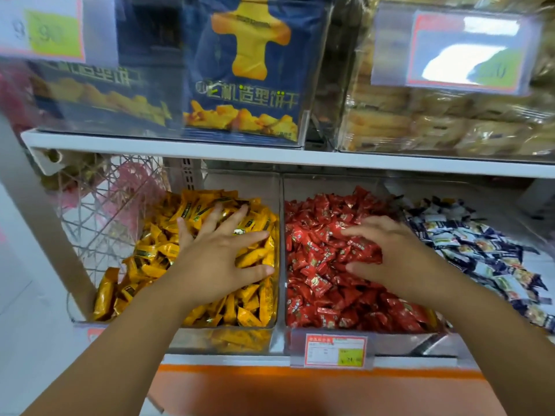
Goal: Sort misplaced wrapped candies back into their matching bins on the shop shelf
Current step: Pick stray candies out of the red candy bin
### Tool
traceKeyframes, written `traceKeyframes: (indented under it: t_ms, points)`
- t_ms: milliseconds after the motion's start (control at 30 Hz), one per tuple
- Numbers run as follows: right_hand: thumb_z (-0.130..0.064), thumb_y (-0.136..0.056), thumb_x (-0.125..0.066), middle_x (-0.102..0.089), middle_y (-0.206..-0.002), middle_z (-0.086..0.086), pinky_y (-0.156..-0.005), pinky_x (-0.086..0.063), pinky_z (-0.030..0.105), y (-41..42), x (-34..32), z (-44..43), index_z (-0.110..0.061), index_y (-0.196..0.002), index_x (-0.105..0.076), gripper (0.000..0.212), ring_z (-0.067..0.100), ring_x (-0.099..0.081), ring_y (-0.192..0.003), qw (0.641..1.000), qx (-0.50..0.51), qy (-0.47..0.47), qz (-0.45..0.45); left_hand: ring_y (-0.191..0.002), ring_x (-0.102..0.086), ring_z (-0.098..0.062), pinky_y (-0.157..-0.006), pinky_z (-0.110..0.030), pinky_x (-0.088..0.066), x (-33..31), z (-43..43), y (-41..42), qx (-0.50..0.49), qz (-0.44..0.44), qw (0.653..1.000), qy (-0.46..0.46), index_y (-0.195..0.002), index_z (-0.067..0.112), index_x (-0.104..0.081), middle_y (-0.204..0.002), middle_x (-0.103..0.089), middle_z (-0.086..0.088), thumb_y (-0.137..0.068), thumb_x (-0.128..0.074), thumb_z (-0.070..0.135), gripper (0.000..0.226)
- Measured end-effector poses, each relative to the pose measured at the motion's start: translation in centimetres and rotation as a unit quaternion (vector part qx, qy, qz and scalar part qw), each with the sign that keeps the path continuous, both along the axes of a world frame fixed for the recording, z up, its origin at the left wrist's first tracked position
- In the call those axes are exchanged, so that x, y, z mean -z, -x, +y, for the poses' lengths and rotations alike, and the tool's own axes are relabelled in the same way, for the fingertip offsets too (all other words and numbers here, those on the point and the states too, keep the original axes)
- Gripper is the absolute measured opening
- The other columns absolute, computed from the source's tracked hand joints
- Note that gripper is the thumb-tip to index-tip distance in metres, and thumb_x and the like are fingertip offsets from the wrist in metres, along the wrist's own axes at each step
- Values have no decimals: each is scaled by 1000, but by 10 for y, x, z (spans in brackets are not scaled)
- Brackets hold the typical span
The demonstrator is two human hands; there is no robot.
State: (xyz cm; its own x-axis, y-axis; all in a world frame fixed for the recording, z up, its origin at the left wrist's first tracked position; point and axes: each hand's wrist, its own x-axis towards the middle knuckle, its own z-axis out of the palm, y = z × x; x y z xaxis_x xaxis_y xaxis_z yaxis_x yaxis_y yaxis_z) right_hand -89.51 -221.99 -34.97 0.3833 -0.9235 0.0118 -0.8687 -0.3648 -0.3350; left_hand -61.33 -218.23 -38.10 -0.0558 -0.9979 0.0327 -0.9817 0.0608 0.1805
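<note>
A white metal shelf board runs across above both hands. On it stand clear boxes: glossy dark-blue biscuit bags above the left hand, pale pastries in crinkled clear film above the right. Below the board, see-through plastic bins sit side by side. The left bin, under the left hand, is heaped with long yellow candies in shiny foil. The middle bin, under the right hand, holds small, squarish red candies. Just beyond the right hand lies a spread of blue-and-white candies. A white wire basket stands out past the left hand. The hands are apart, one to a bin. The left hand lies palm down on the yellow heap, fingers straight and fanned wide. The right hand rests on the red heap, its fingers bent down among the wrappers. I cannot tell whether they pinch a piece. A small orange-edged price tag is clipped to the shelf front, nearer than both hands.
</note>
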Motion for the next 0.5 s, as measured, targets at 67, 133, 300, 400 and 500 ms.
traceKeyframes:
  t_ms: [67,133,300,400,500]
  points:
    - [-58,-72,-75,-4,-161,-7,-118,-20,38,4,-2,-1,-58,-143,-16,92,22,-11,-147,994,10,-76,81,-144,23,-12,-108,-63,20,-6,2,4,0,24,1000,18,-137,64,-24,-158,7,23,-55,-10,89,86]
    - [-63,-63,-78,10,-161,-1,-118,-19,43,1,3,-1,-59,-144,5,115,27,-4,-148,981,4,-126,149,-143,21,-5,-112,-58,19,-10,4,10,6,51,997,50,-140,61,-22,-157,2,24,-60,-9,87,85]
    - [-50,-67,-79,13,-158,3,-108,-32,50,-28,39,-11,-53,-146,2,114,40,-13,-140,965,-44,-75,246,-140,22,7,-118,-43,14,-16,12,27,57,115,991,48,-141,61,-7,-155,6,30,-67,-8,88,79]
    - [-30,-72,-79,-18,-143,0,-99,-45,41,-35,52,-26,-45,-141,-31,85,31,-30,-129,992,-38,-22,117,-137,27,10,-117,-42,17,-11,15,31,90,90,991,29,-137,66,-3,-152,14,33,-69,-8,88,72]
    - [-28,-76,-78,-33,-141,4,-99,-44,30,-33,49,-45,-31,-127,-54,57,27,-50,-120,1000,1,7,-27,-136,26,12,-116,-41,19,-10,15,27,92,94,991,20,-130,72,-7,-151,13,36,-69,-9,88,63]
